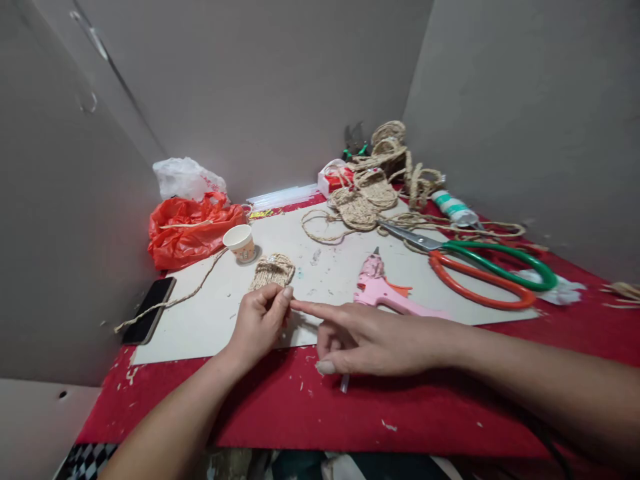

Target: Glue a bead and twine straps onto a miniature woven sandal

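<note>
Beige cord lies over the phone and reaches the paper cup; if our left arm drags it, the cup could tip. Right of this cup, on the white board, is the woven straw piece; its rounded end points away from us, and its long axis seems to run likewise. Our left hand has curled fingers before it; whether they grasp it, we cannot tell. Our right hand has the index finger straight, others bent, any grip hidden. Close by, the glue gun could burn us, if hot and knocked.
</note>
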A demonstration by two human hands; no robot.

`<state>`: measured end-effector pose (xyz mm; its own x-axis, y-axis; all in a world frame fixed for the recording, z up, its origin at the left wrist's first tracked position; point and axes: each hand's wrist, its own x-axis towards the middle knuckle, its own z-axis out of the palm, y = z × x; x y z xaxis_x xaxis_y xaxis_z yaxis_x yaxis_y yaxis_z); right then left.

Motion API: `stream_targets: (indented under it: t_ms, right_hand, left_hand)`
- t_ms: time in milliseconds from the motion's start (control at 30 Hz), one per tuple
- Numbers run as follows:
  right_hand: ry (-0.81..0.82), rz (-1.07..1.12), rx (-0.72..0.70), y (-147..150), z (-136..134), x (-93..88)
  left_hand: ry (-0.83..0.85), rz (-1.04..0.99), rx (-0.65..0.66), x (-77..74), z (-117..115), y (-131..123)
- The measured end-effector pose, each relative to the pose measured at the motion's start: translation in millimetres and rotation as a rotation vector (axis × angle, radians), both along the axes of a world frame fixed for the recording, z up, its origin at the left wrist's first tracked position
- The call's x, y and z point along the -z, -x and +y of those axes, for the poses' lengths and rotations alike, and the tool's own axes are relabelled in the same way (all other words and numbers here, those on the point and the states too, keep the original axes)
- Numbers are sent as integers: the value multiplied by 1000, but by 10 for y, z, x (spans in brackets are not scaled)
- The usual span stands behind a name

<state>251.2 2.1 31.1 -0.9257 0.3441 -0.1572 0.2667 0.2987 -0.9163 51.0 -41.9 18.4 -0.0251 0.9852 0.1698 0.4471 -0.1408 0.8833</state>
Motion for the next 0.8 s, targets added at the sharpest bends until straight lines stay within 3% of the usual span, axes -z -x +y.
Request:
stream_targets:
  t_ms: [267,433,800]
  right_hand:
    - [173,33,15,50,-130,4]
    - [180,23,25,53,-131,21]
    - [186,48,92,14,-129,-5]
  left_hand:
    - [205,-362,-35,96,-5,-20]
    - [81,-221,-51,67,-7,-23]
    - [96,-402,-69,90,-29,-82]
